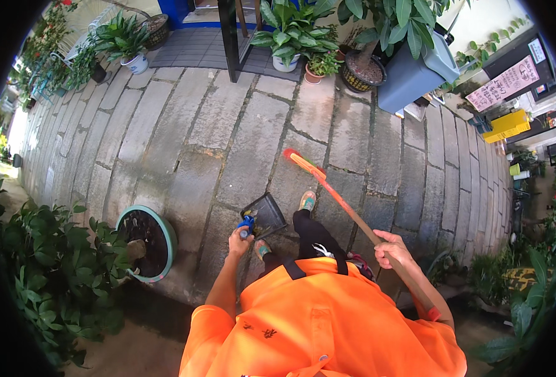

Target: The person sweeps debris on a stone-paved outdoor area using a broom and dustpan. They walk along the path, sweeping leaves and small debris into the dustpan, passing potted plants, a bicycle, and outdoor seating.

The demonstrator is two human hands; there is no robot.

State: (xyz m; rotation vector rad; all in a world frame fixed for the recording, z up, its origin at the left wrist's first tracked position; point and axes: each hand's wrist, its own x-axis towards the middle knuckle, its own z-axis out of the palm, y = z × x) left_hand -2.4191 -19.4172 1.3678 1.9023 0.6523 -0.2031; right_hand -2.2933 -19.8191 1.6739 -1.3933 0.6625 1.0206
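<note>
My left hand [238, 241] is closed around the top of the handle of a black dustpan [269, 215]. Something blue sits at that handle's upper end, and a few small bits that I cannot make out lie in the pan. The pan is just in front of my left shoe. My right hand [392, 249] grips the wooden handle of a broom [342, 202] with an orange-red head. The broom slants forward and to the left, its head over the stone paving beyond my right shoe [308, 200] and apart from the dustpan.
To my left stands a round green planter [173, 242] of dark soil beside a leafy shrub [58, 270]. Potted plants [284, 63], a black post [229, 41] and a grey-blue bin [410, 78] line the far side. A yellow box [507, 126] is at the right.
</note>
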